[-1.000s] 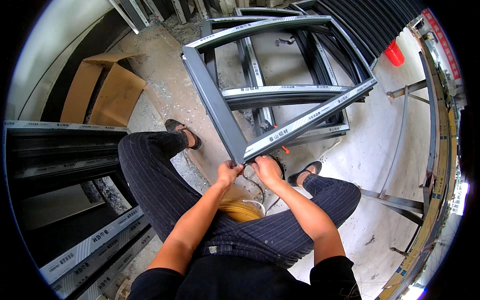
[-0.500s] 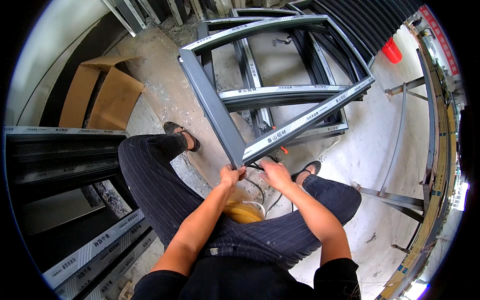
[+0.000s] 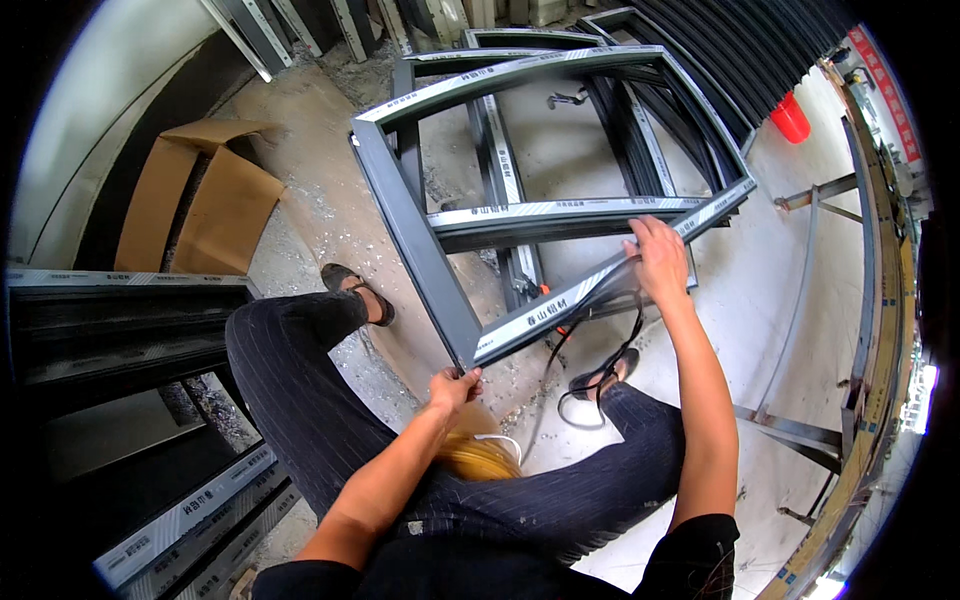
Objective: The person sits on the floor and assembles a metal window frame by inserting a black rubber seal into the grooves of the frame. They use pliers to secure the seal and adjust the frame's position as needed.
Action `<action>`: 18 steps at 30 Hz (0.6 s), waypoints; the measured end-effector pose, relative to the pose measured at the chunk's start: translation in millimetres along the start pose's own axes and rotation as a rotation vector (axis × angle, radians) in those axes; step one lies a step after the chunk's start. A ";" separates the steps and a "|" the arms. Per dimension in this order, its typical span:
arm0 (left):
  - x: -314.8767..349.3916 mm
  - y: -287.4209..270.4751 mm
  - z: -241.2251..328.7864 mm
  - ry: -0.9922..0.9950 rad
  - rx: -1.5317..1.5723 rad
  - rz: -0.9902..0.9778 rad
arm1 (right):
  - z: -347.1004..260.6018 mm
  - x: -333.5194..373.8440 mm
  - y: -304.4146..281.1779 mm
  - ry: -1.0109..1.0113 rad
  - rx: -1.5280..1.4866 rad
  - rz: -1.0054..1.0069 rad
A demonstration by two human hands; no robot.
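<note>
- Frame (image 3: 440,290): grey, in front of you, above your shoes, lying over other frames (image 3: 503,170).
- Near corner points back at you, between your knees. From it one side runs away to the far left, the other away to the right.
- Frame's long axis: can't call it, fisheye bends and foreshortens the sides. The near-right side looks the longest.
- Left hand (image 3: 455,390): thumb and fingers pinched together at that near corner. Can't tell if the strip is under them too.
- Right hand (image 3: 660,262): well apart from the left, up along the near-right side toward its right end. Fingers curled, closed on the black strip (image 3: 640,318), just over the frame's edge.
- Strip: long axis roughly follows the near-right side below your right hand, partly blurred; slack hangs in loops near your right shoe (image 3: 612,372).
- Yellow round thing (image 3: 475,457) between your thighs, below the left hand.
- Around you: more frames stacked at your left (image 3: 190,490), open carton (image 3: 225,215) farther out, red bucket (image 3: 790,118) far right.
</note>
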State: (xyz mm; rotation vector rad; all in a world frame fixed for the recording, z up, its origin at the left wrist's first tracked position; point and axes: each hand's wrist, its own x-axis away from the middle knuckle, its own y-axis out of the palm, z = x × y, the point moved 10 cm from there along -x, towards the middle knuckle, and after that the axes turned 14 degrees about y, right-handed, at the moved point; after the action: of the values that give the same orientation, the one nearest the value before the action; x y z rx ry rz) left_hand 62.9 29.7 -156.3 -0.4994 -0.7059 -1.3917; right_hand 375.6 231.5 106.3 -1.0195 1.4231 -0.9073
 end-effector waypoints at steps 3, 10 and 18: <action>-2.9 -4.0 11.2 0.051 0.009 -0.007 | 26.3 -7.5 71.0 0.046 0.074 -0.435; -71.6 -108.9 75.3 0.204 0.173 0.180 | -31.3 -14.3 111.9 0.047 0.161 -0.574; -219.0 -250.0 210.4 0.214 0.258 0.083 | -166.6 -39.2 128.2 0.076 -0.141 -0.507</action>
State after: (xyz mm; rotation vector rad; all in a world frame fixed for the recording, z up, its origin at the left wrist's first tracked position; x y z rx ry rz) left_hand -223.3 298.1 -184.7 -0.1712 -0.6698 -1.2329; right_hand 198.3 308.8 15.2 -1.5059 1.3254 -1.2298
